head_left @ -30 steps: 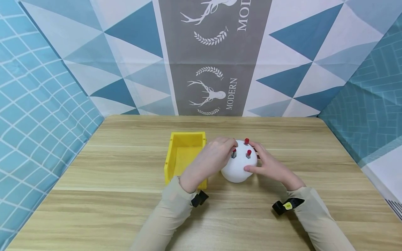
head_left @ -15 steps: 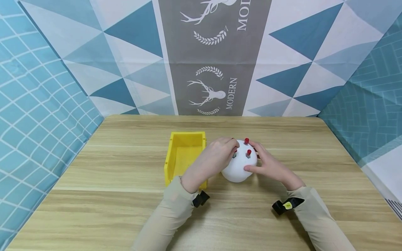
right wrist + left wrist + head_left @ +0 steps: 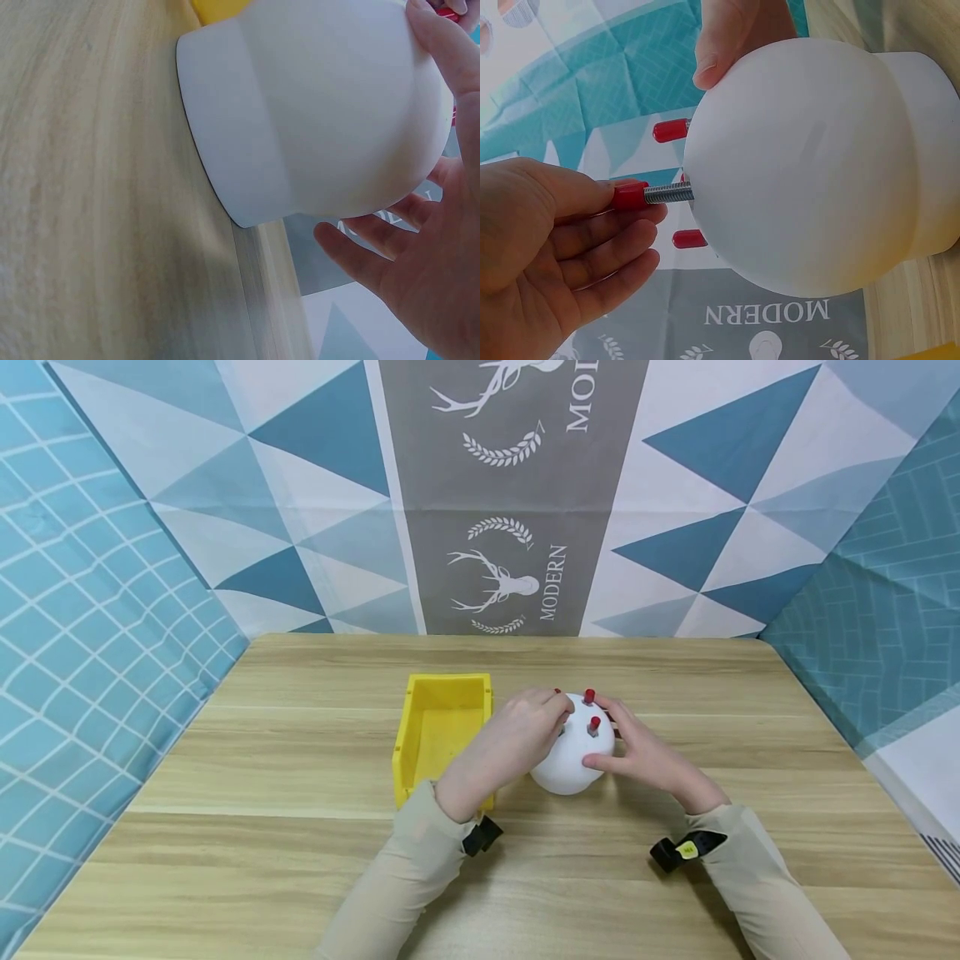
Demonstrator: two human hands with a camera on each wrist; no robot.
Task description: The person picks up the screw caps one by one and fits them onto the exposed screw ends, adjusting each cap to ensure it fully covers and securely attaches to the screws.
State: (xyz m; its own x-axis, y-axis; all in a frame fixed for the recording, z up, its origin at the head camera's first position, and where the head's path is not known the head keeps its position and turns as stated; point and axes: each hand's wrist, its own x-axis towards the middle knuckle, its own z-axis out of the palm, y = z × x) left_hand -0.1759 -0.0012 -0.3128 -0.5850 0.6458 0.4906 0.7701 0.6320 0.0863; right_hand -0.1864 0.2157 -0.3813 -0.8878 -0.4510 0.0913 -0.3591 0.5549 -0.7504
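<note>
A white rounded dome (image 3: 566,774) on a wide base stands on the wooden table, with several red-capped threaded bolts sticking out of its top. My left hand (image 3: 513,739) is over its left side. In the left wrist view, its thumb and index finger pinch the red cap (image 3: 630,196) of one bolt, whose bare metal thread (image 3: 670,193) runs into the dome. Other red caps (image 3: 689,238) stand apart from those fingers. My right hand (image 3: 645,758) holds the dome from the right, thumb on the near side and fingers round the far side.
Just left of the dome is a yellow plastic bin (image 3: 402,752), partly hidden by my left forearm. The wooden table (image 3: 285,760) extends to both sides. A patterned cloth backdrop (image 3: 517,493) rises behind its far edge.
My left hand has shifted slightly to the right over the dome, and a red cap now shows just beyond its fingers. The right hand and the dome stay in place.
</note>
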